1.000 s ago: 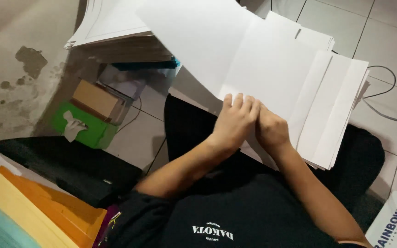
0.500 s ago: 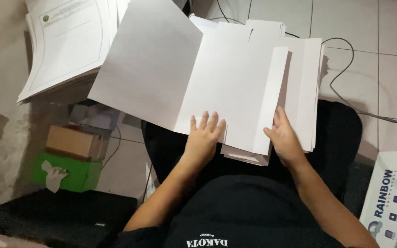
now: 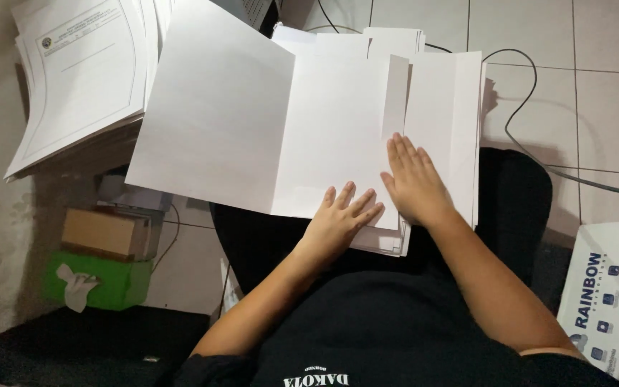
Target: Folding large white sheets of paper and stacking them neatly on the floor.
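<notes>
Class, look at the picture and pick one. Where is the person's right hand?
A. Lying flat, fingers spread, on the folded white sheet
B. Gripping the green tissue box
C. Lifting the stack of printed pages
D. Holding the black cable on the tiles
A: the right hand lies palm down with fingers spread on the folded white sheet, beside the left hand.

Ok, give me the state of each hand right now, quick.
Left hand: open, flat on the folded white sheet, gripping nothing.
Right hand: open, palm down on the paper stack, gripping nothing.
</notes>
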